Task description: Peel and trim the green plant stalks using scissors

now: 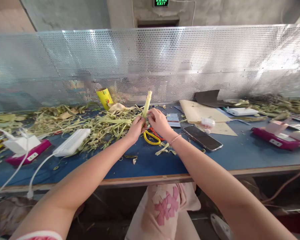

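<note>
A pale green stalk (147, 101) stands nearly upright above the blue table (145, 163), held at its lower end. My left hand (137, 128) is closed around the base of the stalk. My right hand (159, 121) pinches a thin strip of husk at the same spot, fingers pressed together. Yellow-handled scissors (151, 137) lie on the table just below both hands. A heap of peeled green husks and leaves (100, 123) spreads to the left of my hands.
A black phone (202, 137) lies right of my hands, near brown card sheets (197, 111). A white power bank (71, 141) with cable and a pink device (30, 155) sit left. Another pink device (277, 138) sits right. A perforated metal screen (150, 63) backs the table.
</note>
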Motion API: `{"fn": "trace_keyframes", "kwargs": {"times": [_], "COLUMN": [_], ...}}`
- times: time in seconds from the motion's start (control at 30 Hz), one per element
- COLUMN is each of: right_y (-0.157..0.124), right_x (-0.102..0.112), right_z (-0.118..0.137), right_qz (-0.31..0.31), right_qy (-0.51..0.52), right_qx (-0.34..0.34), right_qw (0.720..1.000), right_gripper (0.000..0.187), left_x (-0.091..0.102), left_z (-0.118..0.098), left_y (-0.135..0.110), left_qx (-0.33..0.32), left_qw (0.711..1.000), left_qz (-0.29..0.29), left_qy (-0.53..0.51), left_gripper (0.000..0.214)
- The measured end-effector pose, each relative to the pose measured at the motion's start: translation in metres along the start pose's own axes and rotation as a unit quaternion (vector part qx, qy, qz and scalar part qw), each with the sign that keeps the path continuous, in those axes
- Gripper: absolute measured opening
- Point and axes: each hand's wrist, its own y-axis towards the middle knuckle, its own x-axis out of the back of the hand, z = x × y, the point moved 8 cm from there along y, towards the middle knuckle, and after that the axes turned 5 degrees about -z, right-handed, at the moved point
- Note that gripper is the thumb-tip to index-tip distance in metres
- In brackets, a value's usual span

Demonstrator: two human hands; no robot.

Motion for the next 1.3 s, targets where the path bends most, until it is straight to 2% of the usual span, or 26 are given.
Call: {"fn": "trace_keyframes", "kwargs": {"times": [0.1, 0.23, 0.43, 0.53, 0.63, 0.83, 0.9, 1.03, 1.2, 1.3], "right_y": [-0.002, -0.003, -0.003, -0.004, -0.004, -0.005, -0.004, 0.0, 0.001, 0.002], "right_x": [-0.005, -0.012, -0.022, -0.02, -0.016, -0.015, -0.013, -0.001, 0.0, -0.002], "right_z": [-0.002, -0.016, -0.032, -0.031, -0.03, -0.036, -0.035, -0.029, -0.025, -0.012], "right_qz": [0.038, 0.056, 0.057, 0.053, 0.031, 0.023, 0.025, -0.011, -0.008, 0.016], "right_qy": [0.001, 0.068, 0.239, 0.285, 0.297, 0.255, 0.22, 0.16, 0.155, 0.138], "right_qx": [-0.014, -0.084, -0.204, -0.242, -0.256, -0.261, -0.238, -0.164, -0.154, -0.091], "right_qw": [0.999, 0.993, 0.948, 0.926, 0.919, 0.931, 0.946, 0.973, 0.976, 0.986], "right_gripper": [0.019, 0.015, 0.012, 0.015, 0.017, 0.012, 0.014, 0.017, 0.019, 0.019], "left_x": [0.0, 0.0, 0.002, 0.003, 0.004, 0.008, 0.009, 0.009, 0.007, 0.006], "left_z": [-0.001, -0.001, 0.0, 0.001, 0.002, 0.0, 0.0, 0.001, 0.002, -0.001], "left_y": [-0.001, -0.001, 0.001, 0.001, 0.001, -0.001, -0.001, 0.001, 0.003, 0.003], "left_qx": [0.0, 0.004, 0.007, 0.017, 0.035, 0.049, 0.049, 0.038, 0.01, -0.037], "left_qw": [1.0, 1.0, 1.0, 0.999, 0.998, 0.995, 0.995, 0.997, 1.0, 0.997], "left_qz": [-0.002, -0.001, -0.001, -0.006, -0.02, -0.045, -0.051, -0.044, -0.017, -0.003], "left_qy": [-0.002, -0.007, -0.03, -0.045, -0.057, -0.07, -0.063, -0.041, 0.016, 0.061], "left_gripper": [0.013, 0.013, 0.014, 0.014, 0.015, 0.018, 0.02, 0.021, 0.022, 0.019]}}
